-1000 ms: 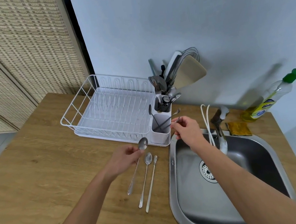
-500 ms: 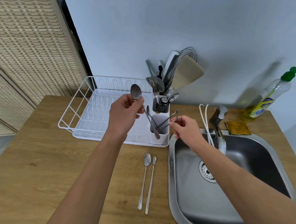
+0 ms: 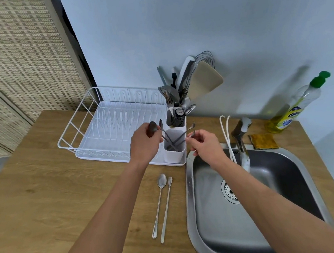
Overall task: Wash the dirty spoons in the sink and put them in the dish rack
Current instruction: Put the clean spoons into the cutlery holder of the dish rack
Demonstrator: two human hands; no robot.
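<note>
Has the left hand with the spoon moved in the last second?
Yes. The left hand has carried its spoon away from the two spoons on the counter, up to the white cutlery cup of the dish rack.

Both bare forearms reach forward, the left hand (image 3: 145, 143) and right hand (image 3: 204, 146) each with fingers curled, pinching.

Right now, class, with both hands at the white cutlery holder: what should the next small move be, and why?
Probably let go of both spoons. The left hand holds a spoon with its handle already down in the cutlery holder, and the right hand pinches another spoon that leans in it. Two spoons still lie on the counter beside the sink.
</note>
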